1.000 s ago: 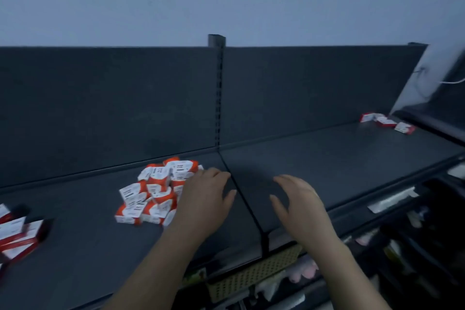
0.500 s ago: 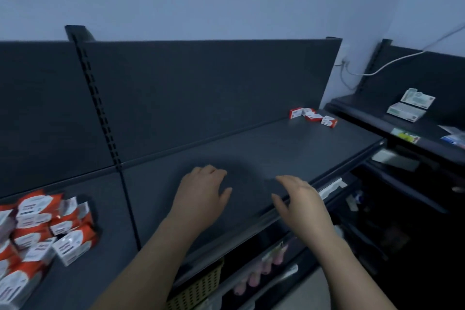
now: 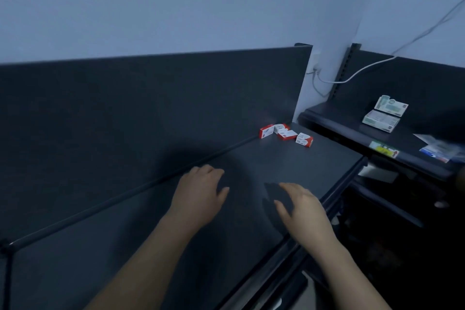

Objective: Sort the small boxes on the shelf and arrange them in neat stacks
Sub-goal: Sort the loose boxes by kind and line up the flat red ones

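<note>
Reach is the step in hand, by my reading: both of your hands hover low over the dark shelf [image 3: 264, 166] in the lower middle of the frame, and neither holds anything. Your left hand [image 3: 200, 192] is palm-down with its fingers loosely bent. Your right hand [image 3: 300, 205], just right of it near the shelf's front edge, is relaxed the same way.

The small red-and-white boxes [image 3: 285, 134] lie well apart from both hands, up and right of centre, in the far corner where the shelf meets its back panel [image 3: 151, 108]. I count about four, scattered at odd angles and none stacked, so sorting this group looks not yet begun.

The next move calls for carrying both hands forward and rightward along the shelf, then squaring the boxes up before you stack them. I see no obstacle between your hands and the boxes.

At the right of the frame a neighbouring shelf [image 3: 339, 121] sits close beside them. It carries two pale green-and-white packets [image 3: 383, 116] and some blurred papers [image 3: 439, 150], with a white cable [image 3: 364, 68] above. Mind you do not nudge boxes into that corner gap or off the front edge.
</note>
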Available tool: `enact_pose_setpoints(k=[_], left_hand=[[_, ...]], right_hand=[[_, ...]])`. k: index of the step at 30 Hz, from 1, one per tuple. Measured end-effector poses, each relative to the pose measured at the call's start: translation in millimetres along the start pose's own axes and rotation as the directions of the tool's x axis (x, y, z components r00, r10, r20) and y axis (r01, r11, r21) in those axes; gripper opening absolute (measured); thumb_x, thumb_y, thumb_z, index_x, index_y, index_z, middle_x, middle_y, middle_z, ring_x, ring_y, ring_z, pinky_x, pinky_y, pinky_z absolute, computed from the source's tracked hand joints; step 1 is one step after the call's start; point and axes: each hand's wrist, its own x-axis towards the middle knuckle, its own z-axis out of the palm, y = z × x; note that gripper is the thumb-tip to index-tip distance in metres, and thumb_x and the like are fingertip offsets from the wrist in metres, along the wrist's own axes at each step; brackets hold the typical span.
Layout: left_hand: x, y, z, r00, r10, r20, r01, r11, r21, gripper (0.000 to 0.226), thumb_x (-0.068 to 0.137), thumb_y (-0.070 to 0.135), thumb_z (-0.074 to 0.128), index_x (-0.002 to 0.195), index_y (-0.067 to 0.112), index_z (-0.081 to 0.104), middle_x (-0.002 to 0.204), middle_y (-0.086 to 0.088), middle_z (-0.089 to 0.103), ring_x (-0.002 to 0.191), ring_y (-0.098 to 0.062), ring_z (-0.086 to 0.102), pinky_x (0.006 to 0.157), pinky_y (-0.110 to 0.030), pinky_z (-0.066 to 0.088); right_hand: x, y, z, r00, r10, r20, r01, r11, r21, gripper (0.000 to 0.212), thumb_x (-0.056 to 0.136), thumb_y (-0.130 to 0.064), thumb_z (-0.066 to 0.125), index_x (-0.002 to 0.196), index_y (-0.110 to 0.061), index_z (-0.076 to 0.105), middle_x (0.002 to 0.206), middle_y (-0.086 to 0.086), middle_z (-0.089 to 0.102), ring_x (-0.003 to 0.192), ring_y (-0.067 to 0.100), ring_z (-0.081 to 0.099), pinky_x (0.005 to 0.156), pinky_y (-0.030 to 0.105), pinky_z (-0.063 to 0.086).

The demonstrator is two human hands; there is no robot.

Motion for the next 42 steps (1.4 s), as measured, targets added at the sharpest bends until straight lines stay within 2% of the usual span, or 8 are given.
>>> enact_pose_setpoints(k=[14,21,23,26,29,34,37,42], left_hand=[[163,41,74,0.999,-0.006,0.037,0.008,0.997,-0.079,0.046,0.094,0.032,0.053,0.136,0.016,0.045,0.135,-0.003,0.047,0.117,-0.021,0.047,0.098,-0.035,0.043],[241,56,123,0.999,0.012,0.034,-0.009,0.997,-0.08,0.05,0.093,0.026,0.054,0.141,0.019,0.04,0.144,0.003,0.041,0.124,-0.021,0.04,0.102,-0.032,0.039],[260,59,138,0.999,0.005,0.053,-0.002,0.998,-0.068,0.053,0.093,0.025,0.053,0.144,0.02,0.036,0.148,0.004,0.035,0.126,-0.021,0.038,0.105,-0.033,0.037],[281,62,155,0.998,-0.023,0.065,0.027,0.998,-0.064,0.056,0.094,0.023,0.051,0.147,0.02,0.03,0.152,0.003,0.029,0.129,-0.023,0.035,0.107,-0.034,0.034],[294,62,171,0.996,-0.061,0.059,0.065,0.995,-0.069,0.055,0.095,0.021,0.051,0.146,0.018,0.031,0.15,0.002,0.033,0.126,-0.023,0.038,0.104,-0.033,0.036],[306,62,185,0.996,-0.093,-0.011,0.092,0.994,-0.061,0.049,0.092,0.019,0.055,0.139,0.016,0.043,0.135,-0.001,0.042,0.108,-0.023,0.047,0.093,-0.033,0.043],[317,64,187,0.993,-0.113,-0.026,0.112,0.993,-0.048,0.032,0.093,0.014,0.05,0.125,0.013,0.053,0.124,-0.006,0.044,0.096,-0.022,0.049,0.083,-0.033,0.045],[325,67,187,0.984,-0.175,0.009,0.175,0.984,0.017,0.016,0.095,0.011,0.048,0.109,0.009,0.055,0.114,-0.008,0.046,0.089,-0.022,0.054,0.068,-0.029,0.041]], right_hand=[[134,97,-4,0.998,0.057,0.004,-0.058,0.997,0.044,0.042,0.09,-0.025,0.06,0.131,-0.015,0.054,0.13,0.002,0.058,0.121,0.019,0.051,0.101,0.024,0.034],[209,151,6,0.998,0.057,0.013,-0.057,0.997,0.051,0.044,0.09,-0.029,0.059,0.131,-0.016,0.055,0.131,0.001,0.058,0.121,0.018,0.05,0.1,0.028,0.037],[226,162,8,0.999,0.035,0.004,-0.035,0.998,0.057,0.039,0.089,-0.027,0.06,0.125,-0.014,0.059,0.123,0.001,0.062,0.115,0.019,0.053,0.096,0.029,0.041],[248,175,11,1.0,0.003,-0.013,-0.002,0.998,0.068,0.022,0.086,-0.021,0.061,0.103,-0.006,0.065,0.101,0.007,0.065,0.096,0.024,0.057,0.084,0.034,0.045],[267,186,18,0.999,-0.035,-0.014,0.036,0.999,0.039,0.016,0.086,-0.021,0.059,0.089,-0.006,0.063,0.089,0.007,0.063,0.087,0.026,0.057,0.079,0.034,0.044],[295,198,33,0.993,-0.117,-0.001,0.117,0.993,-0.024,0.024,0.088,-0.023,0.06,0.103,-0.005,0.065,0.106,0.008,0.065,0.101,0.024,0.056,0.096,0.033,0.038],[312,201,40,0.986,-0.159,0.049,0.162,0.984,-0.074,0.034,0.09,-0.026,0.058,0.123,-0.016,0.058,0.127,0.0,0.058,0.122,0.018,0.047,0.115,0.037,0.017],[329,205,48,0.976,-0.154,0.151,0.173,0.977,-0.123,0.043,0.092,-0.032,0.053,0.134,-0.021,0.047,0.139,-0.004,0.048,0.132,0.013,0.037,0.118,0.041,0.005]])
